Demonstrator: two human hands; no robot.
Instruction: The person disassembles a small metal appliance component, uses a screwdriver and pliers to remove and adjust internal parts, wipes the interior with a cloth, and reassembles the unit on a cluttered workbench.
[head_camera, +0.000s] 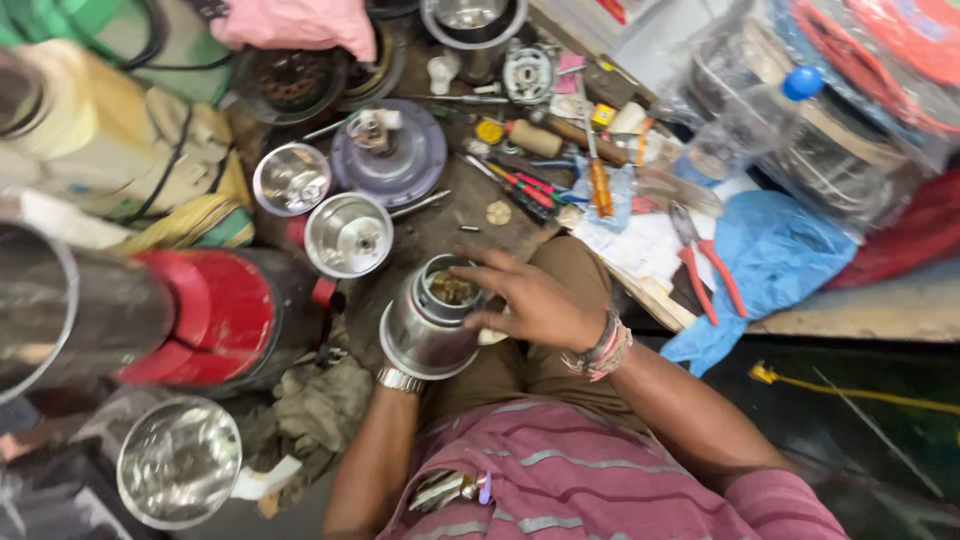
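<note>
Nearest to the camera is a striped purple shirt (590, 480) with some small things in its chest pocket. The left hand (400, 368) is under the steel jar (432, 320), and only the wrist with a metal watch shows, so I cannot tell if its grip is closed or released. The jar lies tilted on the lap, on the brown trousers (560, 270), with its open mouth turned up and away. The right hand (530, 300) rests over the rim of the jar, the fingers curled around the edge, so this grip is grasping the jar; the wrist carries several thread bands.

To the left of the jar lies a grey rag (315, 405), and below it a shiny steel bowl (180, 460). Further left is a red and black machine body (215, 315), lying on its side.

Beyond the jar, two smaller steel cups (348, 235) stand side by side, and behind them is a round purple base (392, 152). On the right of it the floor is covered with screwdrivers (598, 180) and other small tools. Red pliers (705, 260) lie on some papers near a blue plastic bag (775, 260). Farthest right, a clear bottle with a blue cap (745, 125) leans on packed goods.
</note>
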